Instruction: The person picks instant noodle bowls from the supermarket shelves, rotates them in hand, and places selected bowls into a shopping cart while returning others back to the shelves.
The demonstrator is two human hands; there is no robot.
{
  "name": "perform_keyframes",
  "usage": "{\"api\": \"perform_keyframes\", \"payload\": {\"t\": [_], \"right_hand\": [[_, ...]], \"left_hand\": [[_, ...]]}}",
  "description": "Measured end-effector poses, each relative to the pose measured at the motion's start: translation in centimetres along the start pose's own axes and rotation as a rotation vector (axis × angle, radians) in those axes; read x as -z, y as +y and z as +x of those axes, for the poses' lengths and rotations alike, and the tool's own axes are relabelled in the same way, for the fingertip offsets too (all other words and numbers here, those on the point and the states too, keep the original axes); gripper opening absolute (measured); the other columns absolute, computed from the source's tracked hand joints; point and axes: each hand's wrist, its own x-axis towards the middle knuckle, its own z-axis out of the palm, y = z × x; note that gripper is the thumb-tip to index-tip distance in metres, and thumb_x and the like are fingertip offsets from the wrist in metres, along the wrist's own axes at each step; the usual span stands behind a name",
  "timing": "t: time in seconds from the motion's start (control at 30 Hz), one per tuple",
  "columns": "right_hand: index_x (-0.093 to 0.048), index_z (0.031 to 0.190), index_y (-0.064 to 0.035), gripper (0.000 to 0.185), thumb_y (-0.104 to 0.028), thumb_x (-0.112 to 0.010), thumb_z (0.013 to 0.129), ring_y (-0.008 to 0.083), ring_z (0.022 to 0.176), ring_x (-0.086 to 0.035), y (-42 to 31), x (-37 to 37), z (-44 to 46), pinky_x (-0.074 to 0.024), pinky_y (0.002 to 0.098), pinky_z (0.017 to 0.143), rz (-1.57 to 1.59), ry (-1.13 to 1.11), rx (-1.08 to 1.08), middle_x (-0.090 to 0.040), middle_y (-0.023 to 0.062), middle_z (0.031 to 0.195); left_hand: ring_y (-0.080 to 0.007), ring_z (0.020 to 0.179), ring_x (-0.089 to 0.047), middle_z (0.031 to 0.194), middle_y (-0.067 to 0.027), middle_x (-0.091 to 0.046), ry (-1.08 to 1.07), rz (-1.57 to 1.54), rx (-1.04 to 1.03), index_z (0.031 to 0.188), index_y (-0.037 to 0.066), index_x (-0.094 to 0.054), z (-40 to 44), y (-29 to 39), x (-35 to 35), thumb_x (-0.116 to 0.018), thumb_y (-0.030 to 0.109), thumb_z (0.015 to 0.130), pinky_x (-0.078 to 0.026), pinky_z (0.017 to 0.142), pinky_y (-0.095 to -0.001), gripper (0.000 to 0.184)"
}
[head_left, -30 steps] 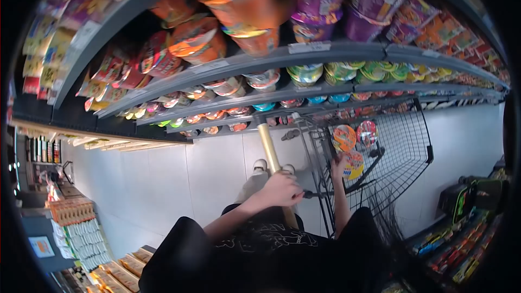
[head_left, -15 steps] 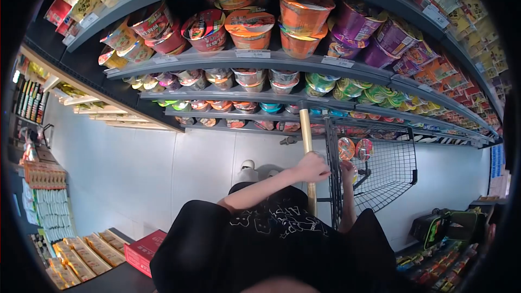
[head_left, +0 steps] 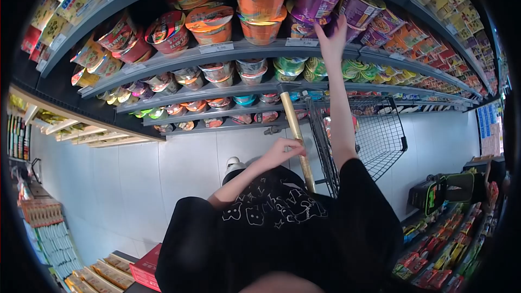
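My right hand (head_left: 332,42) is raised to the shelf with thumb and fingers spread, in front of the purple instant noodle bowls (head_left: 316,0). Its fingertips overlap the lower part of these bowls, but I cannot tell whether they touch. Nothing is held in it. Lower down, my left hand (head_left: 285,152) lies with curled fingers over the gold handle (head_left: 293,115) of a black wire shopping cart (head_left: 380,146). Inside the cart, a noodle bowl (head_left: 355,123) shows partly from behind my right forearm.
Orange noodle bowls (head_left: 262,0) stand stacked left of the purple ones, with a red bowl (head_left: 166,32) farther along. Lower shelves hold several rows of cups. A green-and-black shopping basket (head_left: 429,194) is at the right, and a red box (head_left: 146,267) lies at lower left.
My right hand has risen out of the cart area to the purple bowls and its fingers have spread. My left hand stays by the handle. The view has shifted right along the shelf.
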Motion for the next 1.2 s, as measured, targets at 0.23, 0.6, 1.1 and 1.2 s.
{"api": "perform_keyframes", "payload": {"t": [0.23,0.6,1.1,1.2], "right_hand": [[-0.012,0.129,0.0068,0.109,-0.040,-0.076,0.054,0.0346,0.120,-0.031,-1.5,-5.6,2.7,-0.0166,0.0510,0.101,-0.523,0.105,-0.211,-0.034,0.0258,0.125],[-0.033,0.121,0.0038,0.083,-0.033,-0.075,0.059,0.0293,0.107,-0.045,-5.8,-0.8,-1.9,-0.0303,0.0381,0.096,-0.340,0.197,-0.048,-0.047,0.0178,0.113],[-0.028,0.128,-0.0048,0.067,-0.044,-0.046,0.077,0.0260,0.123,-0.030,-8.6,6.9,-22.2,-0.0290,0.0441,0.099,1.703,-0.502,-1.143,-0.030,0.0113,0.134],[-0.026,0.131,-0.0062,0.064,-0.044,-0.039,0.081,0.0242,0.124,-0.028,-9.8,7.0,-22.2,-0.0232,0.0413,0.102,0.763,-0.870,-0.726,-0.031,0.0105,0.134]], "left_hand": [[-0.0137,0.076,-0.058,0.076,-0.0074,-0.063,0.245,0.011,0.060,0.079,-0.004,-0.062,-1.1,-1.1,2.8,-0.048,0.010,0.084,-0.044,0.074,-0.0264,0.021],[-0.0134,0.074,-0.059,0.076,-0.0090,-0.062,0.558,-0.085,0.051,0.080,-0.005,-0.060,-2.7,-1.2,6.0,-0.048,0.011,0.086,-0.046,0.072,-0.0256,0.020],[-0.0214,0.122,-0.031,0.133,-0.0091,-0.029,0.318,-0.589,-0.113,0.136,0.007,-0.008,-2.0,2.9,6.3,-0.062,0.060,0.063,-0.031,0.097,-0.0361,0.105],[-0.0177,0.122,-0.031,0.134,-0.0081,-0.028,0.402,-0.489,-0.066,0.136,0.006,-0.008,-2.8,1.8,6.1,-0.064,0.059,0.063,-0.029,0.097,-0.0305,0.106]]}}
